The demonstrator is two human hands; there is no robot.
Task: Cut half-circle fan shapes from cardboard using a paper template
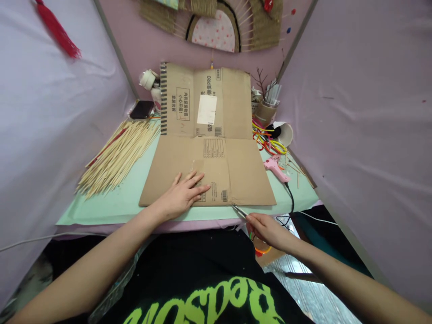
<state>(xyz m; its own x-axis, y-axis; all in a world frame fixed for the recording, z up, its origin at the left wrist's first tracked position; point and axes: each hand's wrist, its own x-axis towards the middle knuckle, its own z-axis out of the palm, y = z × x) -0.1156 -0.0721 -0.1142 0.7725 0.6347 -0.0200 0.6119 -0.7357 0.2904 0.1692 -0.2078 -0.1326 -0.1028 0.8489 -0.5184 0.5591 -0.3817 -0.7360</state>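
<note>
A flattened brown cardboard box (209,148) lies on the pale green table top (131,198). My left hand (184,193) rests flat on the cardboard's near edge, fingers spread and stretched out. My right hand (266,229) is just below the table's front edge, fingers closed round the handles of scissors (240,210). The scissors' metal blades point up and left, and their tips meet the cardboard's near edge right of my left hand.
A heap of thin bamboo sticks (118,155) lies at the left. A pink glue gun (276,168) with a black cord, coloured wires (268,139) and a cup of tools (266,110) sit at the right. A dark phone (141,109) lies at the back left. Fabric walls close in both sides.
</note>
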